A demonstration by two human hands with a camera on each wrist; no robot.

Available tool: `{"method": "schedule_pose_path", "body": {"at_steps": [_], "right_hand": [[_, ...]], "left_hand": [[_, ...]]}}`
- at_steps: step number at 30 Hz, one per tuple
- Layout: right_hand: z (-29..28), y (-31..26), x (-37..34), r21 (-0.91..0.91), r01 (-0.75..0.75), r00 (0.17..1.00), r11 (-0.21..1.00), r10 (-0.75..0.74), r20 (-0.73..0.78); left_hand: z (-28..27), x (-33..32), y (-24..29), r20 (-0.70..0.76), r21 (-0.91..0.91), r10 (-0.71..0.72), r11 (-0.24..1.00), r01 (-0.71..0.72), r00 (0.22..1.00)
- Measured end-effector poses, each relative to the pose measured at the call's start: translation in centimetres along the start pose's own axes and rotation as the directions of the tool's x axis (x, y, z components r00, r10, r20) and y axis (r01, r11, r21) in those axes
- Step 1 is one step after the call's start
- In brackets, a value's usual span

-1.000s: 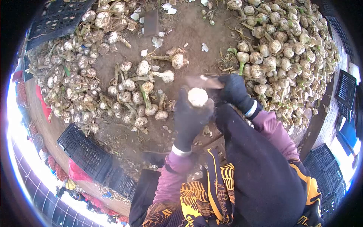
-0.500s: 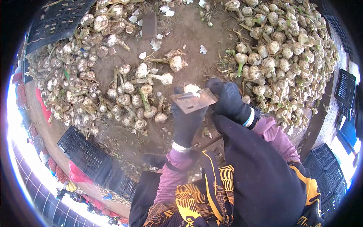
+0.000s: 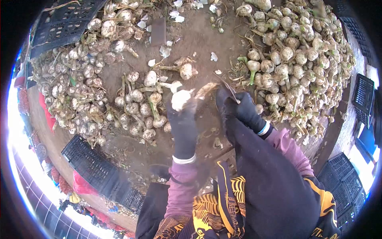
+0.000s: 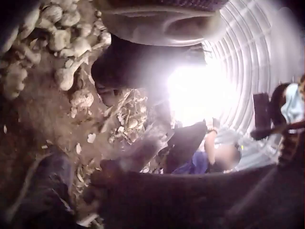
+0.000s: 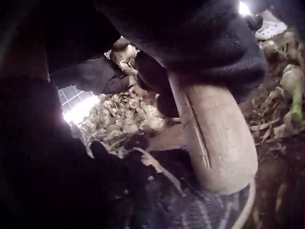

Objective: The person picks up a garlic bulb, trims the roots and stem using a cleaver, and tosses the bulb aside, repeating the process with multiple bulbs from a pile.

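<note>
In the head view my left hand [image 3: 184,129], in a dark glove, holds a white garlic bulb [image 3: 181,100] over the bare ground. A brown dried stalk [image 3: 206,91] stretches from beside the bulb toward the right. My right hand [image 3: 247,111], gloved too, grips a knife near the knee; its blade [image 3: 228,88] appears nearly edge-on. The knife's pale wooden handle [image 5: 221,138], with a slit along it, sticks out below the curled fingers in the right wrist view. Dark, blurred shapes hide the held bulb in the left wrist view.
Garlic heaps lie at left [image 3: 75,95] and right [image 3: 296,55], with several loose bulbs [image 3: 145,105] beside my left hand. Black crates stand lower left [image 3: 93,163], upper left [image 3: 63,24] and right [image 3: 344,179]. A flat brown piece [image 3: 158,32] lies ahead. Another person [image 4: 224,157] appears in the background.
The blade lay flat across the bulb half a second ago; now it is apart, tilted edge-on at the right. My left hand has moved left with the garlic, and the stalk now shows.
</note>
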State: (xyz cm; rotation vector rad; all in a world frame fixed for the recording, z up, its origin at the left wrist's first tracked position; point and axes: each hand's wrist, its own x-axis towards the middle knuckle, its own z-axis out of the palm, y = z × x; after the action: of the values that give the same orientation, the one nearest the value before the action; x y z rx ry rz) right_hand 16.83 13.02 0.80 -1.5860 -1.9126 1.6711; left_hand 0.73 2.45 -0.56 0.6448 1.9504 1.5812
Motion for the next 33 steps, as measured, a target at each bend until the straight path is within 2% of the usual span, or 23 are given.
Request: {"method": "schedule_pose_path", "body": {"at_steps": [1, 2, 3, 4, 5, 7, 8, 9, 10, 12, 13, 15, 16, 17, 20, 21, 22, 23, 24, 25, 27, 30, 33], "right_hand": [[0.0, 0.3, 0.4, 0.031, 0.04, 0.998, 0.999, -0.042, 0.05], [0.1, 0.6, 0.9, 0.064, 0.076, 0.992, 0.995, -0.082, 0.097], [0.0, 0.8, 1.2, 0.099, 0.108, 0.982, 0.989, -0.121, 0.142], [0.0, 1.0, 1.2, 0.116, 0.164, 0.976, 0.98, -0.178, 0.126], [0.0, 0.3, 1.3, 0.132, 0.221, 0.966, 0.966, -0.236, 0.109], [-0.1, -0.9, 1.4, 0.133, 0.277, 0.948, 0.952, -0.293, 0.122], [-0.2, -1.5, 1.6, 0.116, 0.28, 0.944, 0.953, -0.295, 0.15], [-0.5, -1.9, 1.7, 0.097, 0.287, 0.938, 0.953, -0.3, 0.176], [-0.4, -0.1, 2.2, -0.03, 0.218, 0.951, 0.975, -0.206, 0.231], [-0.6, 6.3, 3.6, -0.291, 0.097, 0.95, 0.952, -0.002, 0.311], [-1.2, 7.3, 2.8, -0.101, -0.124, 0.969, 0.987, 0.142, 0.201], [-1.5, 9.5, 1.5, -0.056, -0.177, 0.972, 0.983, 0.184, 0.149], [-1.5, 10.3, 1.5, -0.033, -0.198, 0.973, 0.98, 0.201, 0.112], [-1.6, 9.5, 1.6, 0.08, -0.215, 0.953, 0.973, 0.191, 0.236], [-0.9, 10.1, -0.1, -0.129, 0.262, 0.964, 0.956, -0.253, 0.078], [-0.8, 9.3, 0.7, -0.005, 0.151, 0.987, 0.988, -0.151, 0.047], [-0.8, 8.6, 1.6, 0.126, 0.044, 0.999, 0.991, -0.046, 0.015], [-1.4, 7.7, 1.9, 0.129, -0.053, 0.996, 0.99, 0.043, 0.075], [-1.7, 7.3, 1.8, 0.129, -0.157, 0.981, 0.979, 0.14, 0.138], [-1.5, 7.7, 1.9, 0.148, -0.182, 0.977, 0.972, 0.162, 0.139], [-1.3, 8.4, 2.1, 0.178, -0.227, 0.969, 0.958, 0.203, 0.143], [-0.9, 7.8, 1.6, 0.206, -0.109, 0.989, 0.973, 0.085, 0.121], [-1.1, 6.9, 1.9, 0.075, -0.16, 0.98, 0.984, 0.149, 0.132]], "left_hand": [[-0.6, 0.0, -1.1, 0.072, 0.243, 0.151, 0.956, -0.165, 0.986], [-0.3, -0.3, -0.5, 0.087, -0.106, -0.061, 0.992, 0.07, 0.994], [0.0, -0.7, 0.0, 0.099, -0.553, -0.281, 0.782, 0.288, 0.955], [0.3, -1.0, 0.5, 0.105, -0.817, -0.478, 0.459, 0.35, 0.872], [0.4, -1.3, 0.5, 0.196, -0.867, -0.413, 0.352, 0.354, 0.889], [0.6, -1.9, 0.5, 0.229, -0.827, -0.339, 0.427, 0.366, 0.913], [0.8, -2.2, 0.6, 0.183, -0.721, -0.33, 0.595, 0.355, 0.926], [0.9, -2.1, 0.9, 0.191, -0.714, -0.302, 0.61, 0.344, 0.934], [1.0, -2.0, 1.3, 0.199, -0.706, -0.274, 0.625, 0.332, 0.941], [0.6, -1.0, 2.4, 0.283, -0.876, -0.182, 0.35, 0.33, 0.942], [0.2, -0.4, 2.3, 0.268, -0.829, -0.149, 0.468, 0.307, 0.952], [0.4, -0.3, 0.7, 0.32, -0.449, -0.16, 0.842, 0.299, 0.934], [1.6, -0.9, 0.5, 0.354, -0.392, -0.115, 0.883, 0.259, 0.928], [2.9, -1.3, 0.9, 0.386, -0.337, -0.069, 0.918, 0.21, 0.92], [6.7, -0.2, 9.9, 0.512, -0.522, 0.057, 0.813, 0.258, 0.857], [7.7, 1.5, 11.3, 0.553, -0.561, 0.092, 0.776, 0.288, 0.828], [6.7, 3.4, 9.1, 0.536, -0.177, 0.16, 0.981, -0.075, 0.829], [4.9, 5.0, 5.4, 0.525, 0.177, 0.171, 0.936, -0.303, 0.834], [3.1, 6.7, 1.8, 0.513, 0.506, 0.182, 0.725, -0.467, 0.839], [2.1, 7.8, -1.5, 0.467, 0.706, 0.167, 0.521, -0.48, 0.868], [1.0, 9.2, -4.9, 0.473, 0.864, 0.057, 0.169, -0.475, 0.879], [0.7, 10.5, -5.4, 0.49, 0.844, 0.027, 0.233, -0.483, 0.871], [1.3, 10.3, -4.1, 0.434, 0.717, 0.024, 0.596, -0.361, 0.901]]}}
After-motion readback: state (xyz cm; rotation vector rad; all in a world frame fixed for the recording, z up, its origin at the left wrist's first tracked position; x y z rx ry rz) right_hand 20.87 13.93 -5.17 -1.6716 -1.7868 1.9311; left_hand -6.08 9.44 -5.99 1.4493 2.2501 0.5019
